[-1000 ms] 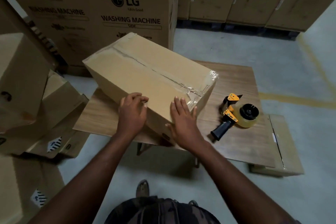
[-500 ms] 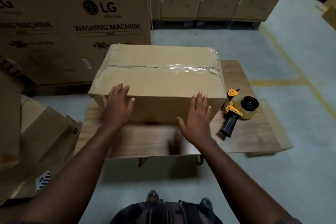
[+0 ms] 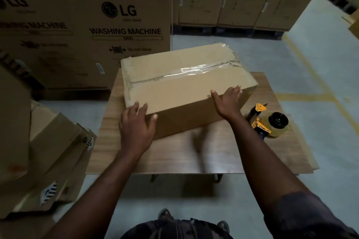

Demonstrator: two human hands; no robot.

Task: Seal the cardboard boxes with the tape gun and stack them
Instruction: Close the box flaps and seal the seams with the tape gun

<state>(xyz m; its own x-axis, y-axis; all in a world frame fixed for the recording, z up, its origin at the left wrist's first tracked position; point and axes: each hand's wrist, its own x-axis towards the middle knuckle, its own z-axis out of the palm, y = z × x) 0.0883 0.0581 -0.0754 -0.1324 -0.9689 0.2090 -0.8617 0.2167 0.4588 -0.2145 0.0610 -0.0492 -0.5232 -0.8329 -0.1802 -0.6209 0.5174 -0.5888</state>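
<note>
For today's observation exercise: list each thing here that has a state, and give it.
cardboard box: flaps closed, taped along top seam, on table
tape gun: lying unheld on table, right of box
left hand: open, on box's near left corner
right hand: open, on box's right end

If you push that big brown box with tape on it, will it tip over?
Probably slides rather than tips: the brown taped cardboard box is wide, low and flat on the wooden table. Likely stiff, since its sealed top looks flat. Weight is unclear.

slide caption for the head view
Left hand and right hand rest on the taped cardboard box on a table, tape gun alongside.
</note>
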